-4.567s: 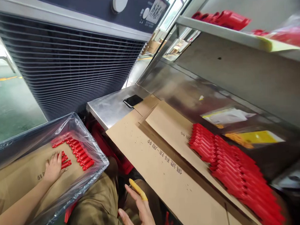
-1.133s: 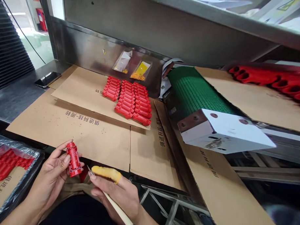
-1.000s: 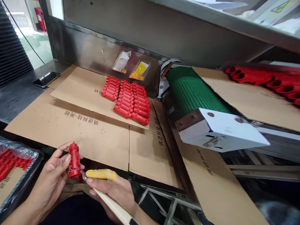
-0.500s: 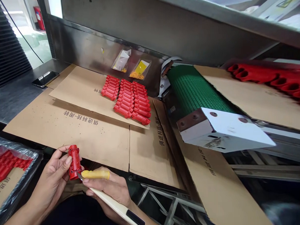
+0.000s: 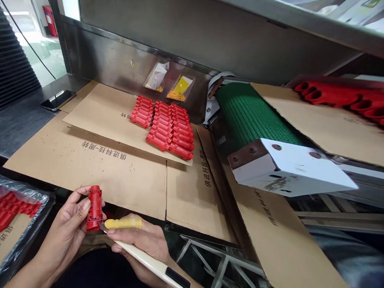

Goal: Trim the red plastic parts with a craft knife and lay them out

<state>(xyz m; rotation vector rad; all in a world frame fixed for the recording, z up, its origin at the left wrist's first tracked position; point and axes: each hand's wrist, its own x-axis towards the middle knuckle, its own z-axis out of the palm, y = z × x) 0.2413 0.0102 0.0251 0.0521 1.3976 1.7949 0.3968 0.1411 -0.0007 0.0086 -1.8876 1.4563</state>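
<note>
Between the thumb and fingers of my left hand [image 5: 70, 221] is a red plastic cylindrical part [image 5: 95, 207], held roughly upright with its slotted, dark-edged side showing. My right hand [image 5: 145, 242], with a yellow cover on the index finger, grips a utility knife [image 5: 152, 263] with a cream handle and a black end. The blade tip meets or nearly meets the lower end of the red part; exact contact is hard to see. Beyond my hands, rows of similar red parts [image 5: 169, 126] lie on a cardboard sheet [image 5: 96, 109].
A lined crate [image 5: 31, 233] with red parts stands at the left. On the right are a green conveyor belt [image 5: 254, 112] with a white metal end bracket [image 5: 290, 165], and red tubes [image 5: 335, 97] on cardboard. A phone [image 5: 58, 100] and small plastic bags [image 5: 180, 87] lie further back.
The lower end of the red part has tilted slightly to the left in my left hand. My right hand and the knife have shifted a little to the right.
</note>
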